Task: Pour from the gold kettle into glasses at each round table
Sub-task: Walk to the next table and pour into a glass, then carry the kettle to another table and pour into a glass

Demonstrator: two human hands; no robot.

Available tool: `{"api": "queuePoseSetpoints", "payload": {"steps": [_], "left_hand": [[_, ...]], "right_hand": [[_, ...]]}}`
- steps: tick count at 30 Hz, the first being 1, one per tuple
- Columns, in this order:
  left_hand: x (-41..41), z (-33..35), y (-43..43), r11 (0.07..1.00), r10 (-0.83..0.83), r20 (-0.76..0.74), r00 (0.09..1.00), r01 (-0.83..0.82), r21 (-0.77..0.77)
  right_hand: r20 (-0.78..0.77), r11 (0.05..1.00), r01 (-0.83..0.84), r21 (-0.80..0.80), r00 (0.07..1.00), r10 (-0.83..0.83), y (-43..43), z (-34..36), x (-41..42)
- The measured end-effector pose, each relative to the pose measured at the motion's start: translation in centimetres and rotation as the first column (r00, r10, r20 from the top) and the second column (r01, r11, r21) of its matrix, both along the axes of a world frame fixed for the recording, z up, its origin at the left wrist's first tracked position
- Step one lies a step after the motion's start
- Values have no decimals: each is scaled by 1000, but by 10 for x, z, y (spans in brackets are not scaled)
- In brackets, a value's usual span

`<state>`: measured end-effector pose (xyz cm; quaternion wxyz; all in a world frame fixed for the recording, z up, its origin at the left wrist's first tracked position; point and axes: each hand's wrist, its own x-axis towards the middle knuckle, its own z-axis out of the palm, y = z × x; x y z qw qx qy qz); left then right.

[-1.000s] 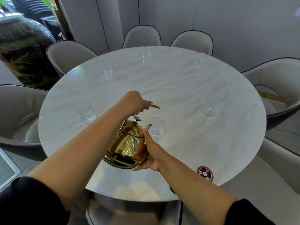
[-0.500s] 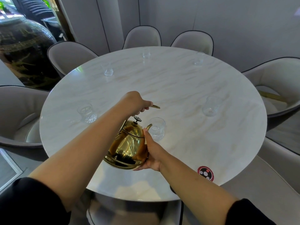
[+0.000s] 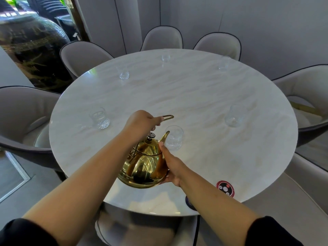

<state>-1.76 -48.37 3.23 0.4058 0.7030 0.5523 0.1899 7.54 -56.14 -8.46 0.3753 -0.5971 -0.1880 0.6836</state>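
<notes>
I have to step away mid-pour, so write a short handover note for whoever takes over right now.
Left hand: grip shut on the gold kettle handle.
Right hand: flat against the kettle's side, steadying it.
Kettle is tilted, spout at the rim of the nearest glass on the round table.
Done: pour lined up; fill level cannot be judged.
Left: finish this glass, then likely the five others: near left, far left, far middle, far right, near right.
</notes>
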Motion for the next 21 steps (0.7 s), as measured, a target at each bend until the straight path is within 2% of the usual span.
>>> {"api": "queuePoseSetpoints", "payload": {"steps": [6,10,13,21], "left_hand": [[-12,-13,-28,994,102,138,985,-107,25],[-23,-19,-49,986,163,242,956,-149,-76],[-30,-15,-65,988,132,291,948,-103,-114],[-51,11,-108,986,-93,355,930,137,-101]], "right_hand": [[131,997,-30,74,991,20,-4,-10,8],[167,990,-8,144,986,-16,-18,-11,10],[187,984,12,177,981,-46,-33,-9,9],[233,956,161,244,948,-219,-90,11,-12]]}}
